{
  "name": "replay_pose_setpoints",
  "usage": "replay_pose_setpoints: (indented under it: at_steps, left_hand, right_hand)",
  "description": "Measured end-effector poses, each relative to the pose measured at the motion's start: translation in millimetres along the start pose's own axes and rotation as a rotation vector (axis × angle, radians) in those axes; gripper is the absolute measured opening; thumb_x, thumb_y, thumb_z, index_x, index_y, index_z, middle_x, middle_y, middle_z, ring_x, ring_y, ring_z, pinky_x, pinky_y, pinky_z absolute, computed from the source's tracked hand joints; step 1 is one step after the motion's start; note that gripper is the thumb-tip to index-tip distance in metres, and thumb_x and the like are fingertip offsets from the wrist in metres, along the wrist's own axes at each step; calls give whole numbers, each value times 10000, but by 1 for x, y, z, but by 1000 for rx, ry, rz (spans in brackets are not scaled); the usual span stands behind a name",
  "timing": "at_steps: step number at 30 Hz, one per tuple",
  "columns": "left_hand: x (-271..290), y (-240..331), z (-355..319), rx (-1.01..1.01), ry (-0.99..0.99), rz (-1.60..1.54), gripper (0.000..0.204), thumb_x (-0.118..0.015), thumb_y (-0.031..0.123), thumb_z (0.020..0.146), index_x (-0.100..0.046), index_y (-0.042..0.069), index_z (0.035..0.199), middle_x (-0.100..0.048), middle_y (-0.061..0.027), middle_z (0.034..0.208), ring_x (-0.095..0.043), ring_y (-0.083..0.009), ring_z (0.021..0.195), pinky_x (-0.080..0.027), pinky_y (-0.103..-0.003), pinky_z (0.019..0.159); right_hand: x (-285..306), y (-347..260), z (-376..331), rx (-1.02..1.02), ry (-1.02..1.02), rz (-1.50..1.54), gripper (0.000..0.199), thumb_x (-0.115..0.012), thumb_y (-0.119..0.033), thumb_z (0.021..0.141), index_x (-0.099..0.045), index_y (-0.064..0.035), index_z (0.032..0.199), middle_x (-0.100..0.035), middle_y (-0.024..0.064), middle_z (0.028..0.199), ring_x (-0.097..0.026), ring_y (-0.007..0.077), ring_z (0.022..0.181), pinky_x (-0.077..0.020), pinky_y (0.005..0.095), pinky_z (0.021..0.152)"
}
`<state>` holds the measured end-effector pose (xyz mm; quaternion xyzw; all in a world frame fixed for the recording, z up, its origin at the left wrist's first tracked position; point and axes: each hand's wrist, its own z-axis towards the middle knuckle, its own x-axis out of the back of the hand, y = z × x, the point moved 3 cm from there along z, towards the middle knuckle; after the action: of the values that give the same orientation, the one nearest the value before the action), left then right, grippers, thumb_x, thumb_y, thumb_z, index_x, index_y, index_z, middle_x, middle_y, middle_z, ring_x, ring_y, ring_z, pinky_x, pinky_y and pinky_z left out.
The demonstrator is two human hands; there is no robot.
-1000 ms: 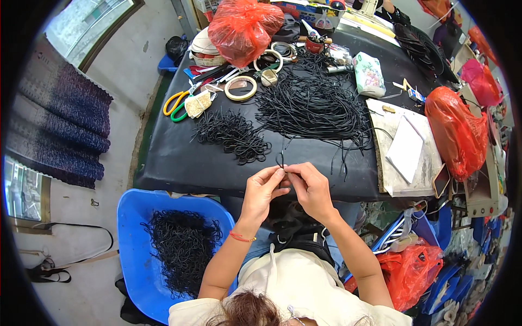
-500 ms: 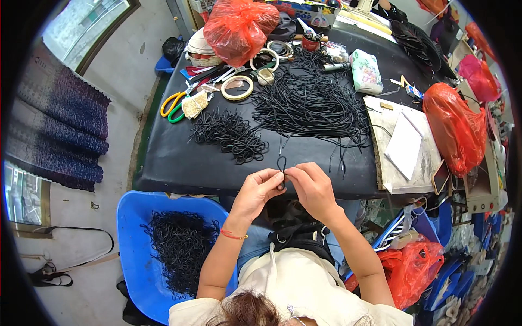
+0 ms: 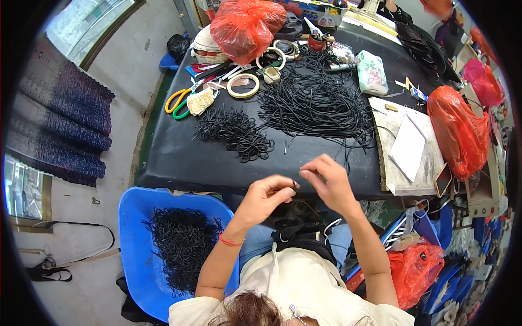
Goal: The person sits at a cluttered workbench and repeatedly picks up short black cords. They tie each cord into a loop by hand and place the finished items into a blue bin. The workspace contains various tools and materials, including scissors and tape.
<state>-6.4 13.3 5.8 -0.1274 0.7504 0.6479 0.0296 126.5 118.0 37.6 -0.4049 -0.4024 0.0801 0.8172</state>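
My left hand point(image 3: 267, 200) is closed in a pinch at the table's front edge, a short bit of black cord showing at its fingertips. Just to its right and a little higher, my right hand point(image 3: 330, 183) has thumb and fingers pressed together; whatever they hold is too small to make out. The two hands are slightly apart. Beyond them on the black tabletop point(image 3: 217, 168) lies a long bundle of loose black cords point(image 3: 318, 106). Left of that bundle sits a smaller heap of looped black cords point(image 3: 234, 133).
Below left, a blue tub point(image 3: 130, 244) holds a tangle of black cords point(image 3: 182, 250). Scissors point(image 3: 176, 102), tape rolls point(image 3: 243, 86) and a red plastic bag point(image 3: 247, 30) crowd the back left. A pale board point(image 3: 418, 185) with white paper point(image 3: 405, 146) lies right.
My hands have drawn slightly apart, the right one moving right. The cord loop that stood up between the fingertips no longer shows there. The view has shifted slightly.
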Motion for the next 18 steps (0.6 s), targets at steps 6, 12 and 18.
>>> replay_pose_setpoints:
  at_steps: [6,12,18]
  left_hand:
    - [5,-10,6,32,134,-314,197,-575,84,876,-591,-9,1048,-624,-54,917,-585,-80,756,-510,-232,719]
    - [5,-22,9,-25,199,-303,193,-585,68,865,-596,-12,1040,-633,-60,895,-601,-88,776,-509,-226,704]
    - [-2,-23,7,-57,315,-426,156,-591,23,847,-582,-30,993,-635,-88,891,-626,-131,807,-521,-257,740]
  right_hand:
    - [-22,-9,-16,-116,44,190,117,-583,-8,816,-607,4,930,-583,98,785,-567,171,644,-446,277,575]
    - [-33,-5,-29,-479,-101,903,210,-532,-15,871,-609,8,1065,-649,52,884,-602,91,778,-501,228,717]
    - [-34,2,-28,-585,1,738,121,-620,-106,848,-620,2,903,-632,14,755,-572,53,689,-471,203,620]
